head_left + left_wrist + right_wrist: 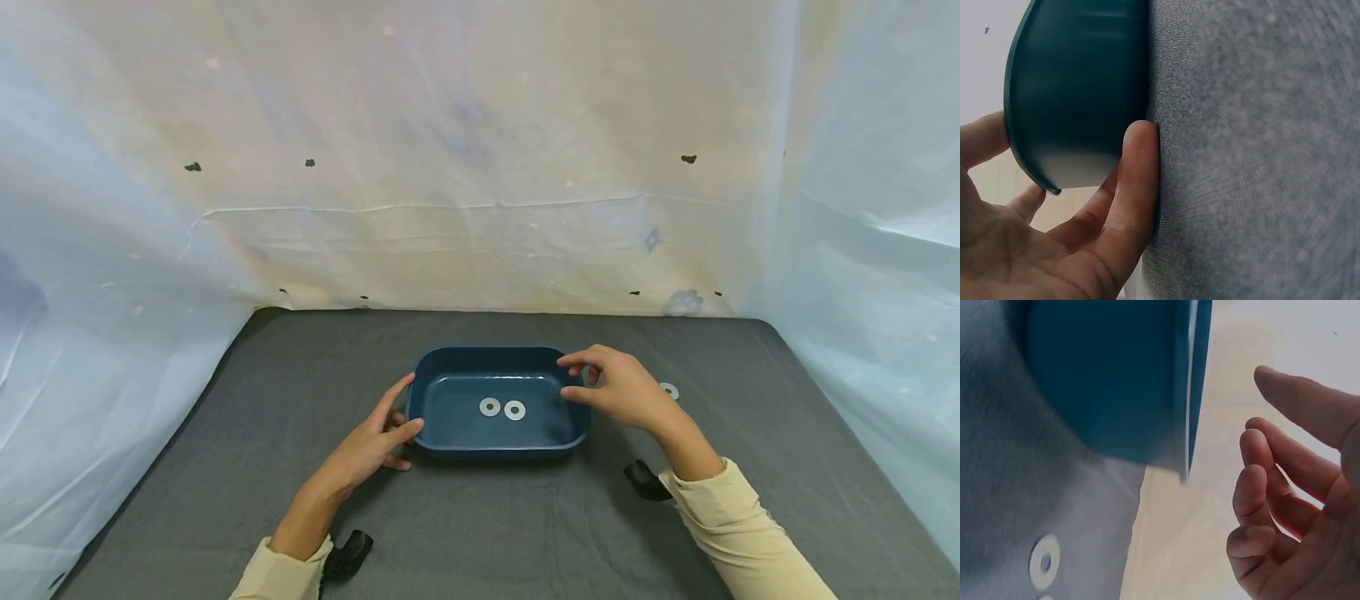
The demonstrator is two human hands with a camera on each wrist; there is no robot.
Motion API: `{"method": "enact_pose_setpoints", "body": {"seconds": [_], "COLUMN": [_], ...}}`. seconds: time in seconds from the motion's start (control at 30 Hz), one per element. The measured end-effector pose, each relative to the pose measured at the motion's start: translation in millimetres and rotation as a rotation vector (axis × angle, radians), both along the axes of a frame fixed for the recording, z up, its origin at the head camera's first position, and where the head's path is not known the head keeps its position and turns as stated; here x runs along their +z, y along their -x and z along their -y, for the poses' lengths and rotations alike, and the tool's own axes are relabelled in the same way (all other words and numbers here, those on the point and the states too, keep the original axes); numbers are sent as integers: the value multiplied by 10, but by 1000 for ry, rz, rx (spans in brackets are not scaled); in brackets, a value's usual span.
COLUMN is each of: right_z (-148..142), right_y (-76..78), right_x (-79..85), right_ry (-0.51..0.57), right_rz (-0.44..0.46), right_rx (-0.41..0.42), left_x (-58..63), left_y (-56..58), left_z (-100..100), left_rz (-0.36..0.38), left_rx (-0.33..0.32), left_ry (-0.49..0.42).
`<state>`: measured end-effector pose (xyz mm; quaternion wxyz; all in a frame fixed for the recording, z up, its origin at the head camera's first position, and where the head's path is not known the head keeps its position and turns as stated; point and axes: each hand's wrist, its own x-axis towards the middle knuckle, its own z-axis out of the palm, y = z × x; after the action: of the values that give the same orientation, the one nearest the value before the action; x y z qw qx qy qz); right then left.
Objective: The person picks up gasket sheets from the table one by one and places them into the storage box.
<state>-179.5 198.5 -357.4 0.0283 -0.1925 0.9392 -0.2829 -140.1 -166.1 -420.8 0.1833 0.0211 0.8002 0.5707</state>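
A deep blue rectangular dish [498, 442] with rounded corners stands on the grey cloth. Inside it, two flat silver washers [490, 407] lie side by side on the bottom. My left hand [367, 450] holds the dish's left end, thumb over the rim and other fingers along the outer wall, the lowest near the cloth [1260, 150]. Above the right end hovers my right hand [618, 387], thumb and fingers apart with nothing between them. Another washer [670, 390] lies on the cloth beyond the right wrist, partly hidden by it.
In the right wrist view a washer [1044, 562] lies on the cloth beside the dish, with the edge of another below it. Dark straps [348, 554] show at both wrists. Pale plastic sheeting [480, 167] hangs behind and at both sides of the table.
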Motion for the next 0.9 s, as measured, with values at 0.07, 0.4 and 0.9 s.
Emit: {"method": "enact_pose_setpoints", "body": {"seconds": [0.07,0.4,0.9], "right_z": [-72,-399,-638], "right_y": [-5,-27,79], "right_x": [-9,-169,-509], "right_ry": [10,31,-71], "right_rz": [-1,34,103], "right_rx": [-17,-99,-117], "left_x": [-1,-6,-3], "left_y": [-5,-22,-5], "left_z": [4,27,-14], "left_rz": [-2,3,0], "left_rx": [0,-33,-60], "left_ry": [0,-25,-30]}}
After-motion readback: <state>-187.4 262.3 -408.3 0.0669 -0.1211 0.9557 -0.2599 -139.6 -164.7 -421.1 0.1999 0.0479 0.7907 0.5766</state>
